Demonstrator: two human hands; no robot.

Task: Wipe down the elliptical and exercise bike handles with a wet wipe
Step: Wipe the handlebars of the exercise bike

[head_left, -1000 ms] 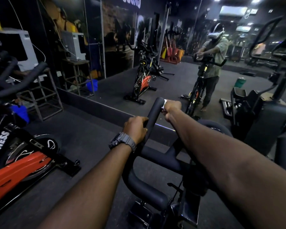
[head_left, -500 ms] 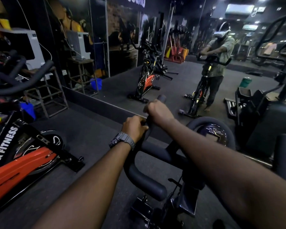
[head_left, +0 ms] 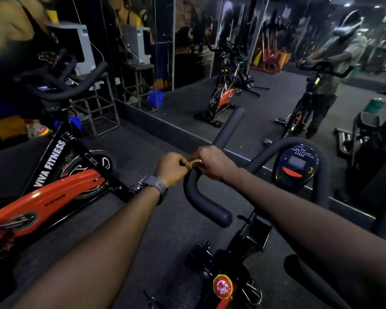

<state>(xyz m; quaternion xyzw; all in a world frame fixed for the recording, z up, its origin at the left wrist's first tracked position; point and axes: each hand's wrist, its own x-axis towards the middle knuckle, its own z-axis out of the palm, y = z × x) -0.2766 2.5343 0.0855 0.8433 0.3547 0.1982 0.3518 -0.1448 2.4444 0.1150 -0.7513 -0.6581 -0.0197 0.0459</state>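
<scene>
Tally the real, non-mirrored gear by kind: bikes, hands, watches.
Exercise bikes: 2 (orange bike, near bike)
Hands: 2 (left hand, right hand), both on the near bike's handlebar
Wristwatches: 1 (watch)
Total: 5

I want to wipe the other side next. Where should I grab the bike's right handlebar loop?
Probably grip the right handlebar loop on its bare arched top, coming from above with the right hand. The tube there is round and open; lower down it curves around the console.

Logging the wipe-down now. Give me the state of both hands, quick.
Left hand: curled, pinching something small, probably the wipe; unclear.
Right hand: closed around the handlebar.
</scene>
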